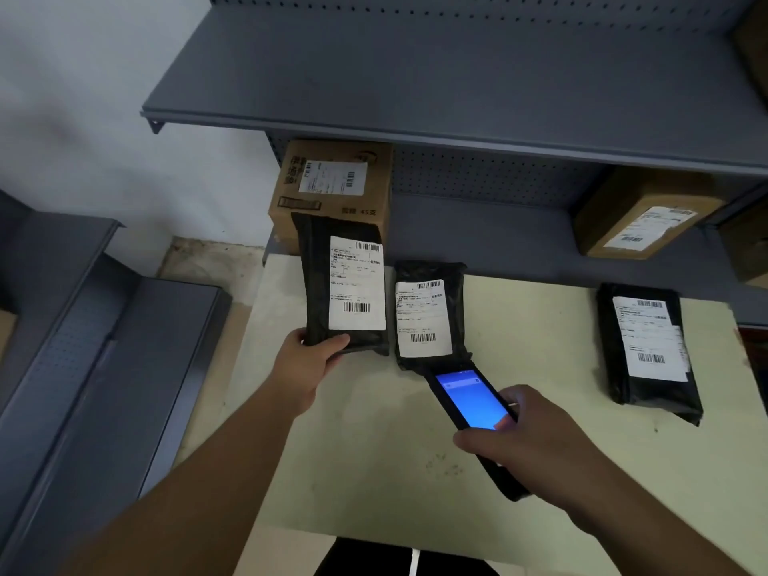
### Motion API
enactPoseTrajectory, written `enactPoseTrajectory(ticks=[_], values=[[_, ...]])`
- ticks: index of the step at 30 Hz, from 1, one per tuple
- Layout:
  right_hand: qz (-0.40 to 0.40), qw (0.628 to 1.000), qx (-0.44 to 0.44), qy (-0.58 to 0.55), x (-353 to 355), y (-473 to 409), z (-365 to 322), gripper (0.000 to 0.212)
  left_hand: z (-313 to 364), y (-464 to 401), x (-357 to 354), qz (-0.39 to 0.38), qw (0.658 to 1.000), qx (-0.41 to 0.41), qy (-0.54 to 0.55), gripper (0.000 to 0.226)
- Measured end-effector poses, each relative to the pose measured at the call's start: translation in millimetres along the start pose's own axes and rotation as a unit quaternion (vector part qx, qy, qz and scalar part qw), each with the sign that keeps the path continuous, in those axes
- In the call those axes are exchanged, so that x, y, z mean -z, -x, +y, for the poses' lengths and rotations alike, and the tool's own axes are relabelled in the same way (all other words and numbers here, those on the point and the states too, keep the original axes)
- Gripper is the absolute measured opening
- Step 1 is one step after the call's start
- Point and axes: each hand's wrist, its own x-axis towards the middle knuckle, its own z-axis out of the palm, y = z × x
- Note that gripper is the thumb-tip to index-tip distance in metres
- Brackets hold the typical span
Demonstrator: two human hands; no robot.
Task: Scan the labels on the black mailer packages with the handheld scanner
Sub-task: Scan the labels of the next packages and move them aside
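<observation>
3 black mailer packages are in view, each with a white label facing up. The left hand (309, 359) grasps the first mailer (340, 284) by its lower corner, thumb on top, holding it tilted up off the pale table (374, 451) so its label (357, 282) faces the camera. The right hand (536, 442) is wrapped around the handheld scanner (473, 409), thumb resting at the lower edge of its lit blue screen. The scanner's nose points at the lower edge of the middle mailer (430, 315), which lies flat on the table just beside the held one, and it sits right against, or slightly over, that package's bottom end. Its barcode (423, 338) is close ahead of the scanner.

Judging from this, the scan in hand looks to be the middle mailer's label, though the pictures do not show which labels have already registered; the screen text is too blurred to read. The third mailer (648, 347) lies well apart to the right, untouched by either hand, so at least that one probably remains.

Behind the table a grey metal shelf (415, 97) holds 2 cardboard boxes, 1 (332, 185) directly behind the held mailer and 1 (640, 214) further right, both labelled but not part of the job. Nothing blocks the scanner's path, though the held mailer's label sits close enough that its barcode could be caught by mistake.
</observation>
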Motion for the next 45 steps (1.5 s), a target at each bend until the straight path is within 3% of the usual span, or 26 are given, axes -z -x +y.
enactPoseTrajectory(ticks=[18, 29, 45], values=[[0.001, 0.998, 0.004, 0.056, 5.1, -2.5, -26.2, 0.056, -27.6, 33.8, -45.7, -0.076, 0.995, -0.066, -0.001, 0.059], [-0.005, 0.998, 0.003, 0.058, 6.6, -7.0, -21.7, 0.054, -30.4, 31.2, -46.1, -0.072, 0.993, -0.073, -0.053, 0.072], [0.0, 0.998, -0.008, 0.061, 4.6, -10.8, -14.6, 0.057, -38.2, 27.7, -48.8, -0.062, 0.994, -0.064, -0.057, 0.067]])
